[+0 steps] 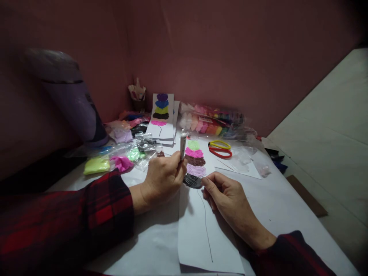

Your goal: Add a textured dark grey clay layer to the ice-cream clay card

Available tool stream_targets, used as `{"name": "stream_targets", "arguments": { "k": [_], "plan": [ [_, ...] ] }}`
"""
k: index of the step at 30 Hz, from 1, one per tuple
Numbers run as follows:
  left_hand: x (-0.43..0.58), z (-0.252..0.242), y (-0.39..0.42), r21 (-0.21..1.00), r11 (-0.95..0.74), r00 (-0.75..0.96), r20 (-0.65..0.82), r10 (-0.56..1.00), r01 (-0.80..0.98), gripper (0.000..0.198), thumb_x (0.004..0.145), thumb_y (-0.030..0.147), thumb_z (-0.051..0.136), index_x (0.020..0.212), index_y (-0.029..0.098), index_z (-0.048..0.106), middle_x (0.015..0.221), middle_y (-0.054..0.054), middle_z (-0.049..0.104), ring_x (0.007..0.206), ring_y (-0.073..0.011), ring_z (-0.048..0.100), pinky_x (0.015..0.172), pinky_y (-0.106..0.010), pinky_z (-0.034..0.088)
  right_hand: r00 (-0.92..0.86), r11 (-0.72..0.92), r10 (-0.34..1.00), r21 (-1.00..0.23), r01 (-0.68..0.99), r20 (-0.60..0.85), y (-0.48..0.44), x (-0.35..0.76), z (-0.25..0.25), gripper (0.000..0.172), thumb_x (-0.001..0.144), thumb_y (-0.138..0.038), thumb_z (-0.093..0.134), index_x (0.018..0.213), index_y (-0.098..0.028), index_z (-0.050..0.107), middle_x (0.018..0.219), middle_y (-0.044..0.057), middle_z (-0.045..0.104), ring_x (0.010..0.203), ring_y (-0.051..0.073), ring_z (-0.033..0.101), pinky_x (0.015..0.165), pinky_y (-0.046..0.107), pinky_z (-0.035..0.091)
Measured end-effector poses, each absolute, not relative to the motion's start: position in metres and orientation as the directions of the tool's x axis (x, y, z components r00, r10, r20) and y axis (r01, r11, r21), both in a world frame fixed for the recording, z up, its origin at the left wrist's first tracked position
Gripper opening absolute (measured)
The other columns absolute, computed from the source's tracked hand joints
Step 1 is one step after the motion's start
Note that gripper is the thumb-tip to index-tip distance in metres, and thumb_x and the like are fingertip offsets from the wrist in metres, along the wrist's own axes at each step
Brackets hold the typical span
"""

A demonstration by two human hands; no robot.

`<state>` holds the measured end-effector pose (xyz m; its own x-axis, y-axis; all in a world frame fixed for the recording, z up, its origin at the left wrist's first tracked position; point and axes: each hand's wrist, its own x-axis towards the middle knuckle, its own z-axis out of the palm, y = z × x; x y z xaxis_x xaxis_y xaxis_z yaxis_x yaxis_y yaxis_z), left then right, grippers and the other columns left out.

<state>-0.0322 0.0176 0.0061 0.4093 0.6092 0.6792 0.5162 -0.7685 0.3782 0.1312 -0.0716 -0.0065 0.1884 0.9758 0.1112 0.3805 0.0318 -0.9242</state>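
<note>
My left hand (165, 180) is closed around a slim, pen-like tool (183, 145) with a pale rounded top, held upright; its lower tip is hidden behind my fingers. Just under it lies a dark grey piece of modelling clay (192, 181) with grooves across it. My right hand (224, 195) pinches the right edge of this piece between thumb and forefinger. The piece is on a white paper strip (195, 230), below light green, pink, brown and lilac layers of grooved clay (195, 159). A thin curved line runs down the paper from the grey piece.
Scissors (220, 148) with yellow and red handles lie to the right. A finished-looking card (161, 115) with coloured layers leans at the back. Yellow clay (97, 165), pink clay (122, 163) and plastic bags surround the left side. Behind are packed clay colours (207, 122) and a cup (139, 103).
</note>
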Motion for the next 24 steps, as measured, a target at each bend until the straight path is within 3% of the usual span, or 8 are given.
{"name": "stream_targets", "arguments": {
  "k": [10, 16, 18, 24],
  "plan": [
    [-0.0335, 0.0062, 0.02, 0.087, -0.828, 0.406, 0.84, 0.359, 0.553, 0.021, 0.089, 0.019, 0.046, 0.068, 0.02, 0.047, 0.048, 0.002, 0.054, 0.038, -0.0122, 0.049, 0.043, -0.026, 0.03, 0.187, 0.019, 0.978, -0.924, 0.381, 0.097, -0.0722, 0.1305, -0.0061, 0.033, 0.092, -0.042, 0.054, 0.069, -0.018, 0.054, 0.057, -0.002, 0.057, 0.04, 0.007, 0.045, 0.04, 0.022, 0.035],
    [-0.036, 0.011, 0.0214, 0.01, -0.848, 0.416, 0.869, 0.27, 0.529, 0.02, 0.09, 0.019, 0.047, 0.071, 0.017, 0.051, 0.049, 0.001, 0.055, 0.04, -0.0123, 0.051, 0.043, -0.026, 0.031, 0.19, 0.013, 0.978, -0.926, 0.378, 0.092, -0.0724, 0.1301, -0.0066, 0.032, 0.092, -0.042, 0.055, 0.069, -0.018, 0.053, 0.056, -0.003, 0.056, 0.04, 0.007, 0.044, 0.04, 0.021, 0.034],
    [-0.0364, 0.0117, 0.0212, 0.068, -0.871, 0.394, 0.872, 0.289, 0.487, 0.019, 0.09, 0.019, 0.048, 0.072, 0.017, 0.052, 0.049, 0.002, 0.053, 0.039, -0.0107, 0.048, 0.043, -0.025, 0.032, 0.189, 0.02, 0.977, -0.926, 0.376, 0.098, -0.0719, 0.1302, -0.007, 0.032, 0.092, -0.041, 0.055, 0.069, -0.018, 0.054, 0.056, -0.003, 0.056, 0.039, 0.007, 0.044, 0.04, 0.021, 0.034],
    [-0.0336, 0.0088, 0.0198, 0.461, -0.869, 0.306, 0.813, 0.495, 0.18, 0.014, 0.092, 0.018, 0.05, 0.079, 0.015, 0.053, 0.056, 0.003, 0.055, 0.045, -0.0069, 0.05, 0.048, -0.019, 0.04, 0.196, 0.038, 0.974, -0.942, 0.334, 0.109, -0.0728, 0.1308, -0.0081, 0.032, 0.092, -0.042, 0.055, 0.071, -0.018, 0.055, 0.056, -0.003, 0.056, 0.038, 0.007, 0.044, 0.037, 0.021, 0.033]
  ]
}}
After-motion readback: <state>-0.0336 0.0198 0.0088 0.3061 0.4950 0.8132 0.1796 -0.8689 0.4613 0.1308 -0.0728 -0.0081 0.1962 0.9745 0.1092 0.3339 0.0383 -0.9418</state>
